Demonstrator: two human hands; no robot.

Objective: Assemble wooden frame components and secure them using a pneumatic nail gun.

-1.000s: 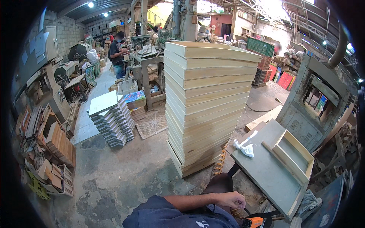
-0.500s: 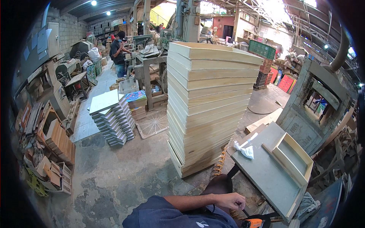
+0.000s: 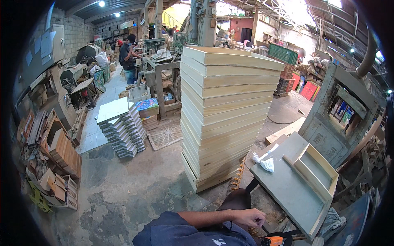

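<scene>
My left arm crosses in front of me from a dark blue sleeve, and my left hand (image 3: 253, 217) hovers near the corner of a grey-topped table. Its fingers are curled closed; whatever they may hold is too small or hidden to make out. Just below it, an orange and black tool (image 3: 273, 241) shows only in part at the lower edge. My right hand is out of the picture. On the grey table (image 3: 283, 184) lie an open rectangular wooden frame (image 3: 314, 172) and a white plastic bag (image 3: 266, 165) with a pale stick-like piece beside it.
A tall stack of pale wooden frames (image 3: 230, 115) stands ahead, a coiled orange hose (image 3: 237, 176) at its foot. Left of it are stacked white-topped panels (image 3: 117, 123) and a plastic grate (image 3: 165, 134). Another person (image 3: 128, 59) stands at machinery farther back. A grey machine (image 3: 328, 123) rises behind the table.
My left hand and arm stay almost where they were. The view has shifted very slightly. In the background, the distant person's posture differs a little.
</scene>
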